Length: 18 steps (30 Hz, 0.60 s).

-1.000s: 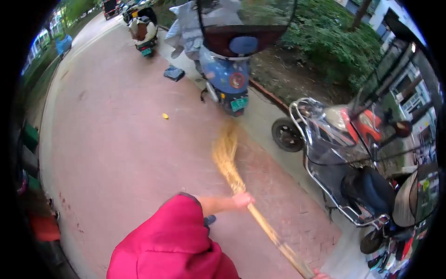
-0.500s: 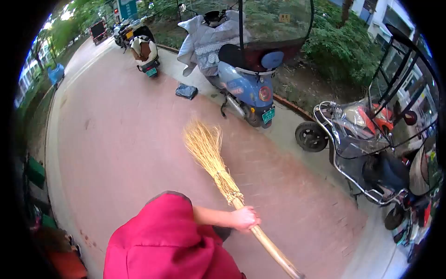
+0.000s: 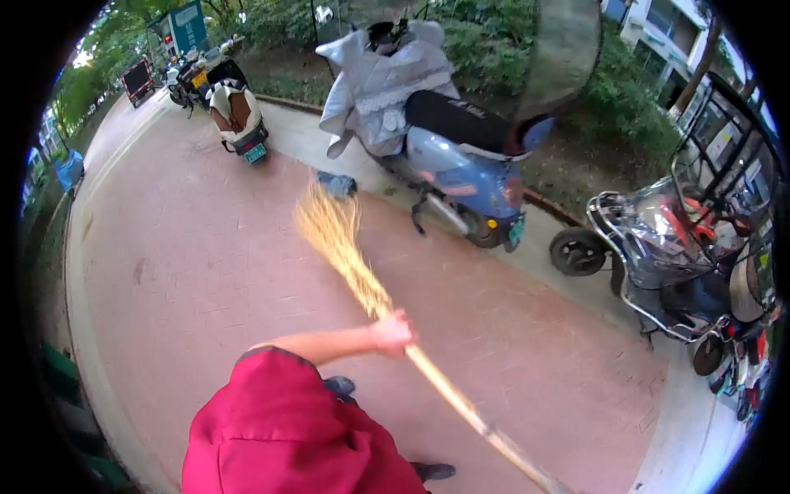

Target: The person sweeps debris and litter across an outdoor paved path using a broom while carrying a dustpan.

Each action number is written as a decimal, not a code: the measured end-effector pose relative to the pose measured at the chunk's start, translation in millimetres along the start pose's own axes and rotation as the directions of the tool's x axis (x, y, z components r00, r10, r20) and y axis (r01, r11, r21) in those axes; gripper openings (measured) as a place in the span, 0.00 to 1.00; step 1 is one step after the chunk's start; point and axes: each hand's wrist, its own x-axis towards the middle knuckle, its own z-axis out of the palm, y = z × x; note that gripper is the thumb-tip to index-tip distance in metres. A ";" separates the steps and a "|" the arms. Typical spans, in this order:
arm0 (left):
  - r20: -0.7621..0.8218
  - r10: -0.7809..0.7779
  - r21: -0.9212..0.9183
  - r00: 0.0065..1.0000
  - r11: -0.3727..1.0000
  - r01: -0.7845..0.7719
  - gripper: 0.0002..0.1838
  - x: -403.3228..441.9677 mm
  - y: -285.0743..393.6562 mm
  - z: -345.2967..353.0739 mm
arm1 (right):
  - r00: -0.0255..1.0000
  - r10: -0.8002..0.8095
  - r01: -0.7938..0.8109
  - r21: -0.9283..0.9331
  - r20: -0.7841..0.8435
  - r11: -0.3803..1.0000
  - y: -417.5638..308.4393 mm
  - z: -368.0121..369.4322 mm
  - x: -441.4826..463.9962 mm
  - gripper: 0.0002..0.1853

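My left hand (image 3: 392,333) is wrapped round a straw broom (image 3: 336,235), gripping it where the bristle bundle meets the pale wooden handle. From there the handle slants down to the lower right and leaves the picture. The bristles point up and to the left, over the reddish paving (image 3: 189,288). Just beyond the bristle tips lies a dark, flattened bundle (image 3: 339,184), partly covered by them. A red sleeve and garment (image 3: 280,420) fill the bottom centre. My right hand is out of sight.
A blue scooter (image 3: 461,165) with a grey quilted cover stands along the right edge. A three-wheeler with a clear shield (image 3: 658,263) is nearer on the right. Further ahead are a white-and-brown scooter (image 3: 234,115) and a red cart (image 3: 137,81). A blue bin (image 3: 70,170) stands left.
The broom and my left hand have moved left and forward in view, bringing the bristles up against the dark bundle. The view has shifted, and shoes now show below the garment.
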 end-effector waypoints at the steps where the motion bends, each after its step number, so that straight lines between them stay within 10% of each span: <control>1: -0.143 -0.038 -0.035 0.989 0.999 0.033 0.08 -17.0 -46.4 0.0 | 0.982 -0.160 0.122 -0.309 -0.100 0.943 53.2 1.0 -12.8 0.05; 3: -0.385 -0.228 -0.123 0.894 0.973 0.195 0.10 -51.8 -157.2 21.0 | 0.952 -0.299 0.154 -0.756 -0.058 0.637 177.3 -7.2 -22.1 0.07; 6: -0.457 -0.488 -0.134 0.744 0.865 0.484 0.13 -92.5 -269.3 25.2 | 0.920 0.271 0.192 -0.928 0.284 0.320 333.2 24.3 -11.1 0.09; 14: -0.015 -0.843 -0.208 0.538 0.529 0.822 0.16 -132.8 -362.7 95.7 | 0.909 0.411 -0.027 -0.972 0.073 0.233 576.4 15.3 -81.3 0.13; 15: 0.151 -0.790 -0.134 0.594 0.579 0.804 0.26 -130.3 -351.4 101.1 | 0.924 0.381 -0.046 -0.976 0.040 0.215 573.4 15.1 -102.1 0.11; 18: 0.127 -0.515 0.086 0.847 0.857 0.508 0.15 -118.7 -297.5 177.8 | 0.984 0.168 -0.070 -0.997 -0.067 0.012 511.9 6.2 -171.5 0.08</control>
